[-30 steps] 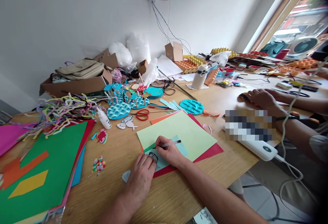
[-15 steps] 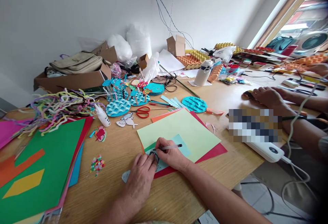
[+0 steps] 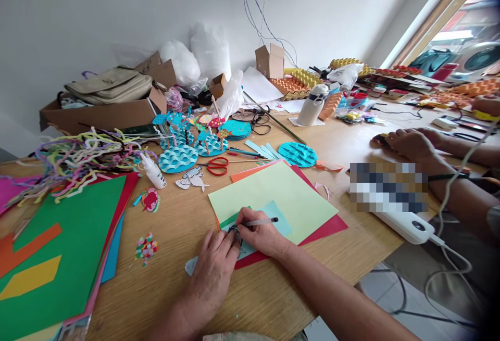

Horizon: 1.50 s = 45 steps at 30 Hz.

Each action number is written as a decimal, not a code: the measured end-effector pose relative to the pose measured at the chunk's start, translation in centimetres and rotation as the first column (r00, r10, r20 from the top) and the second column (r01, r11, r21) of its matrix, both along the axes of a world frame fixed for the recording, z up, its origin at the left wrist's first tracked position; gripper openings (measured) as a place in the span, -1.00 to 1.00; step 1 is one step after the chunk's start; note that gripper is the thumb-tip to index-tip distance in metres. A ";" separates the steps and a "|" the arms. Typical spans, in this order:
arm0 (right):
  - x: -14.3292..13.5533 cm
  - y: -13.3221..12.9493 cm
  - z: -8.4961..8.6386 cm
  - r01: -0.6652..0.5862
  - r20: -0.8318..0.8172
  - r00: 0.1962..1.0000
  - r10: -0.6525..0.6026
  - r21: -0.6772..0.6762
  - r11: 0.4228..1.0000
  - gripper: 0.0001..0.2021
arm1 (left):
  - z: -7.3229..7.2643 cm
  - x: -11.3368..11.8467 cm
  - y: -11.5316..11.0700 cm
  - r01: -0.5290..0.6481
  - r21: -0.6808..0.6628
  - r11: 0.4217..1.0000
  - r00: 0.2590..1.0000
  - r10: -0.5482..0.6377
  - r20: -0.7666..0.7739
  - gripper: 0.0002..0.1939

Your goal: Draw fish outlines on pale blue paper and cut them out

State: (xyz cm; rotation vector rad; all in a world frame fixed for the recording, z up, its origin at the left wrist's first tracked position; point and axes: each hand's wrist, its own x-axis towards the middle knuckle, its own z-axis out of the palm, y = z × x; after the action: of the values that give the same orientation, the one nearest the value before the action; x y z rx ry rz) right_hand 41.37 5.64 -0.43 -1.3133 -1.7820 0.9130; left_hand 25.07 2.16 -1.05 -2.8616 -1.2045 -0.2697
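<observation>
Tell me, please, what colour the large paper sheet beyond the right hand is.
The paper sheet is pale green; see the head view.

The sockets have left the frame's top. The bag (image 3: 111,85) now sits higher and farther left, the bottle (image 3: 312,106) higher and farther right; whether the pen (image 3: 261,222) moved is hard to tell.

Craft wkshp, w/ scissors (image 3: 217,166), glue btl (image 3: 154,173), pipe cleaners (image 3: 91,159) & col'd paper (image 3: 273,187) on table (image 3: 179,231).
</observation>
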 end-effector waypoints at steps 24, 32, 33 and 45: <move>0.0 0.0 -0.3 0.012 0.051 0.999 -0.012 0.011 1.000 -0.88 | 0.3 0.0 -0.1 -0.022 -0.068 0.997 1.000 0.022 0.000 -0.61; -0.1 -0.1 0.0 0.010 0.067 0.998 -0.010 0.011 1.000 -0.87 | 0.2 -0.1 -0.2 -0.009 -0.006 1.000 1.000 0.009 0.004 -0.60; -0.1 -0.1 0.0 0.010 0.066 0.998 -0.011 0.009 1.000 -0.87 | 0.2 -0.1 -0.3 -0.012 -0.015 1.000 1.000 0.012 0.003 -0.60; 0.1 0.0 0.0 -0.033 0.030 0.999 0.033 0.010 0.999 -0.88 | 0.4 0.0 -0.3 -0.024 -0.056 0.998 1.000 0.023 -0.009 -0.62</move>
State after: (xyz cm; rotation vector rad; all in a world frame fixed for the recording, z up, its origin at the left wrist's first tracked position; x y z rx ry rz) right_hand 41.49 5.60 -0.46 -1.3008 -1.8335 0.9054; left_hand 25.04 1.91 -0.63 -2.8906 -1.2639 -0.2259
